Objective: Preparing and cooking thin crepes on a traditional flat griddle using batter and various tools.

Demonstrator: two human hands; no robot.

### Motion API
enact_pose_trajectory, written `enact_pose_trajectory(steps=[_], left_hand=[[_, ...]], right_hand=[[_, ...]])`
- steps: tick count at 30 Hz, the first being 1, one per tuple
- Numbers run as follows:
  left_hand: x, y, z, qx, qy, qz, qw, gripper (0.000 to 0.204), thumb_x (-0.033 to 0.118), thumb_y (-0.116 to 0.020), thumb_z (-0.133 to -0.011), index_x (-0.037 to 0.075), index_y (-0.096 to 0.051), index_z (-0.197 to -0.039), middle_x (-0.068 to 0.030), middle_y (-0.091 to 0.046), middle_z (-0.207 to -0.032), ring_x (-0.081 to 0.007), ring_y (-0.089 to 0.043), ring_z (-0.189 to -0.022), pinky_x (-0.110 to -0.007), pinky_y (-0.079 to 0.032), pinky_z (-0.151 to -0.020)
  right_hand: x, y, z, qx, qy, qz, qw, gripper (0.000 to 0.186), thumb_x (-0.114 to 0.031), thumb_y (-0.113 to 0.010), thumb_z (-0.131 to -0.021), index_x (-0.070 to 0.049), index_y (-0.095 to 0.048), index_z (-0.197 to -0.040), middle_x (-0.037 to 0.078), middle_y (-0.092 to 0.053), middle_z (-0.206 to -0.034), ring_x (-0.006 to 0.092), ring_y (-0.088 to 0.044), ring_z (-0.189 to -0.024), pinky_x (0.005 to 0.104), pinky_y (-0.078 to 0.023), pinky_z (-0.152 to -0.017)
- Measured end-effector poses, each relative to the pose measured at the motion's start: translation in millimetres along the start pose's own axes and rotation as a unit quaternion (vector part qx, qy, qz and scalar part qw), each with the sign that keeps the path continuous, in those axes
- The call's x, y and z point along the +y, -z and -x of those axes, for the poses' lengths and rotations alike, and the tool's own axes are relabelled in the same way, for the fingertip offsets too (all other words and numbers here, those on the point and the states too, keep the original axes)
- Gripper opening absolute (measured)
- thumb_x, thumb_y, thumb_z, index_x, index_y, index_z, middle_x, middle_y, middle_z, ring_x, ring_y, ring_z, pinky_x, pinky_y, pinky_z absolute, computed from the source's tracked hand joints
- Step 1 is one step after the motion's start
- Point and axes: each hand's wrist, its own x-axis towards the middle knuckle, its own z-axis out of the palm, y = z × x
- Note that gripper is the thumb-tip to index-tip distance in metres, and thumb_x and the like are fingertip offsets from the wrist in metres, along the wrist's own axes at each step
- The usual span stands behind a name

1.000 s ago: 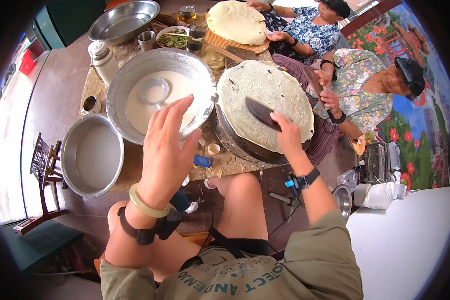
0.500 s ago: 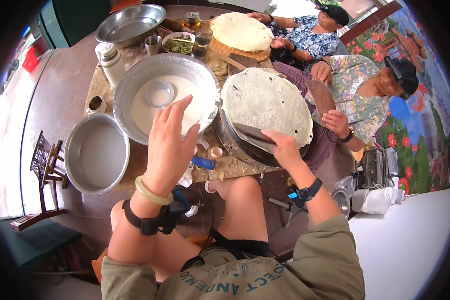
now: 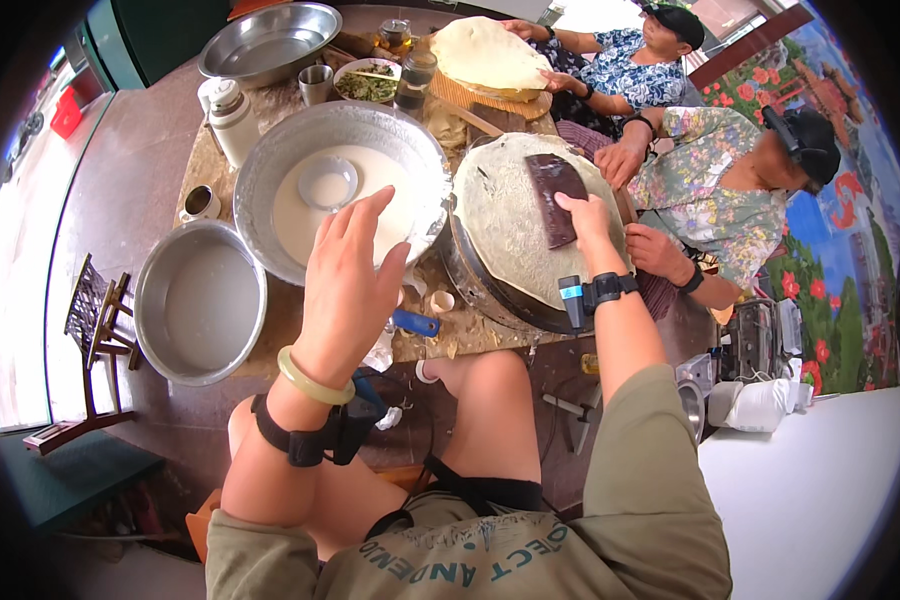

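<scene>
My left hand (image 3: 353,275) hovers, fingers apart and holding nothing, over the near rim of a large metal bowl (image 3: 270,140) of white batter, where a round ladle (image 3: 327,182) rests. My right hand (image 3: 586,218) grips a dark flat scraper (image 3: 550,190) lying across the upper right of a thin pale sheet (image 3: 502,235) with small holes, spread on a round griddle (image 3: 470,290). Just right of the sheet, a co-worker's hands (image 3: 650,250) are at a brown flat piece, mostly hidden. Below my left fingers' right side lie a blue handle (image 3: 417,322) and eggshells (image 3: 441,300).
A second metal basin (image 3: 200,300), flask (image 3: 233,130), cup, jars and bowl of greens (image 3: 367,85) crowd the table (image 3: 495,335). Another person (image 3: 625,70) handles dough on a board (image 3: 460,90) at the back. A wooden chair (image 3: 98,350) stands left; plastic containers and bags sit right.
My right hand and scraper have moved up and right across the sheet, the blade turning more upright. The co-worker's hands and brown piece have shifted down and left. My left hand has barely moved.
</scene>
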Motion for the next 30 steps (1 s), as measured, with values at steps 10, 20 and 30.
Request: enact_pose_trajectory(steps=[10, 20, 30], left_hand=[[-2, 7, 4, 0.002, -0.005, 0.001, 1.0, 0.045, 0.005, -0.063, -0.078, 0.004, -0.051, -0.122, -0.0153, -0.058, -0.106, -0.034, -0.052, -0.103, -0.04, -0.042, -0.088], [2, 3, 2, 0.016, 0.003, -0.006, 1.0, 0.045, 0.006, -0.063, -0.079, 0.003, -0.051, -0.122, -0.0146, -0.059, -0.113, -0.0328, -0.052, -0.107, -0.039, -0.04, -0.093], [-2, 8, 4, 0.018, 0.014, -0.005, 1.0, 0.045, 0.006, -0.063, -0.079, 0.003, -0.051, -0.122, -0.0146, -0.059, -0.112, -0.0328, -0.052, -0.108, -0.04, -0.04, -0.094]], right_hand=[[-37, -22, 52, -0.035, 0.326, 0.286, 0.9, 0.046, 0.0, -0.049, -0.08, -0.018, -0.058, -0.122, 0.017, -0.062, -0.107, 0.0363, -0.06, -0.096, 0.0426, -0.048, -0.083], [-15, -17, 72, -0.044, 0.441, 0.397, 0.804, 0.041, 0.0, -0.049, -0.079, -0.005, -0.053, -0.12, 0.016, -0.06, -0.116, 0.0324, -0.057, -0.106, 0.0396, -0.047, -0.088], [-3, 24, 125, -0.057, 0.405, 0.265, 0.873, 0.037, 0.001, -0.054, -0.076, -0.004, -0.061, -0.112, 0.015, -0.067, -0.097, 0.033, -0.064, -0.091, 0.0393, -0.05, -0.082]])
